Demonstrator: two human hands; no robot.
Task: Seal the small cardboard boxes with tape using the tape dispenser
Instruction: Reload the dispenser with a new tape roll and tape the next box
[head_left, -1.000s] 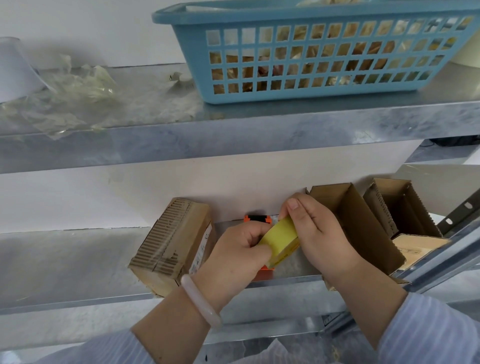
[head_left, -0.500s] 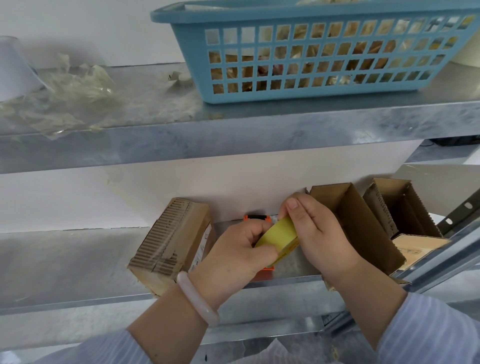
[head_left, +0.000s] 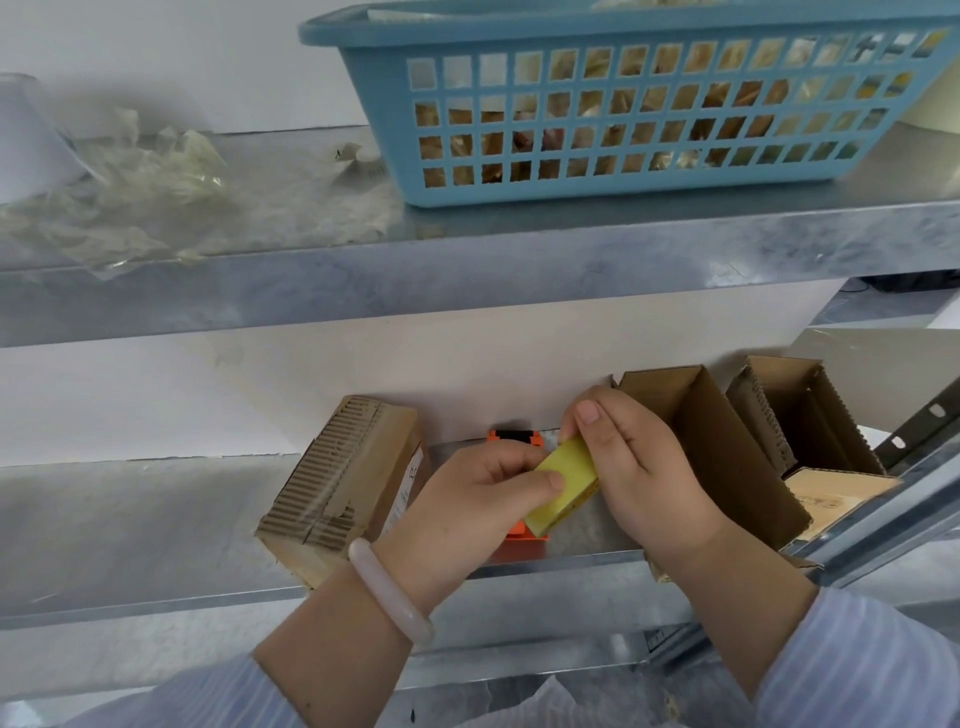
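i pinch the yellow tape (head_left: 563, 483) over the tape dispenser (head_left: 515, 436), left hand (head_left: 467, 514) at its near end, right hand (head_left: 639, 467) at its far end (it slants up-right), the open box (head_left: 727, 457) just right of the dispenser, nearer my right.

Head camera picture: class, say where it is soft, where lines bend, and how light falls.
Head view: crumpled plastic film looks soft; upper shelf edge bows slightly, wide-lens distortion; light even, shadows faint; the yellow tape roll is sharp.

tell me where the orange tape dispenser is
Head view, low centre: the orange tape dispenser peeks out behind the left hand at the lower shelf, between the closed cardboard box and the open box.
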